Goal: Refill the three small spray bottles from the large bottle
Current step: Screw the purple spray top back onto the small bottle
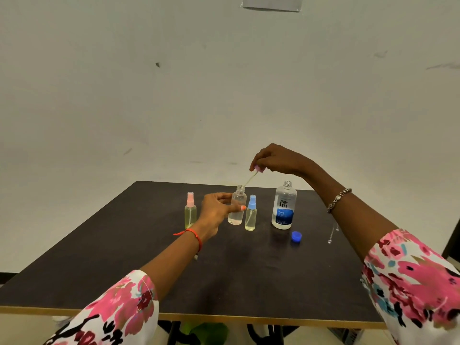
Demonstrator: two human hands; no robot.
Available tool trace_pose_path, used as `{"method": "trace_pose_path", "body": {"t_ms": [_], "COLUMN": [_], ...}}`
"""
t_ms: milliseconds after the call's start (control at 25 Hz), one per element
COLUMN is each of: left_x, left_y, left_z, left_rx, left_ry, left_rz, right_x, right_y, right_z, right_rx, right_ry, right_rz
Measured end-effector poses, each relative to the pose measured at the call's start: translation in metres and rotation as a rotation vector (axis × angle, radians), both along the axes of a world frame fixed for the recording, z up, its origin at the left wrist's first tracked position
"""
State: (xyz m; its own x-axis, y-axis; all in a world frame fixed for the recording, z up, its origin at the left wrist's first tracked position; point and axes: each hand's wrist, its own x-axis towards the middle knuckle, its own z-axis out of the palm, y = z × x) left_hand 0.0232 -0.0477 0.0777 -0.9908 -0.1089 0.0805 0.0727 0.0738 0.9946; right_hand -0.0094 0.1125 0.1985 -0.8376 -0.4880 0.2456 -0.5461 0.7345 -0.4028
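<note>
A person's left hand (219, 207) grips a small clear bottle (237, 207) around its middle, thumb and fingers curled round it, the bottle upright with its threaded mouth open and its base at the table (224, 275). Above it, the right hand (276, 159) pinches a pink spray head (258, 168) between the fingertips; the thin dip tube (249, 181) slants down from it, its lower end at the bottle's mouth, though whether the tip is inside cannot be told. A little clear liquid sits in the bottom of the held bottle

Just right of it stands a blue-capped spray bottle (251, 215), and just left of the left hand a pink-capped spray bottle (190, 211), both holding pale yellow liquid. All three small bottles line up toward the table's far edge. Further right, near the far right corner, the large bottle (284, 207) stands uncapped, its white-and-blue label reading "re-nu" and below it "fresh"; the smaller print is too small to read. Its blue cap (296, 237) lies on the table just in front of it

A red thread (194, 235) circles the left wrist and a beaded bracelet (339, 199) the right. Both arms wear white sleeves (410, 275) printed with pink flowers
</note>
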Motion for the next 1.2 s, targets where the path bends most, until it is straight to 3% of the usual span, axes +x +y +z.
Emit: {"method": "trace_pose_path", "body": {"t_ms": [280,440,680,1000,1200], "left_x": [0.005,0.005,0.006,0.005,0.006], "left_y": [0.004,0.003,0.003,0.0,-0.001], "left_z": [0.006,0.008,0.005,0.005,0.003], "left_rx": [0.003,0.007,0.012,0.029,0.037], "left_ry": [0.009,0.007,0.003,0.002,0.005], "left_rz": [-0.035,-0.012,-0.003,0.003,0.005], "right_x": [0.0,0.0,-0.003,-0.003,-0.009], "right_y": [-0.028,-0.031,-0.038,-0.03,-0.031], "right_z": [-0.016,-0.015,-0.029,-0.023,-0.038], "right_rx": [0.285,0.235,0.165,0.162,0.101], "right_ry": [-0.018,-0.017,0.035,-0.062,-0.113], "right_rz": [0.078,0.083,-0.122,0.044,-0.077]}}
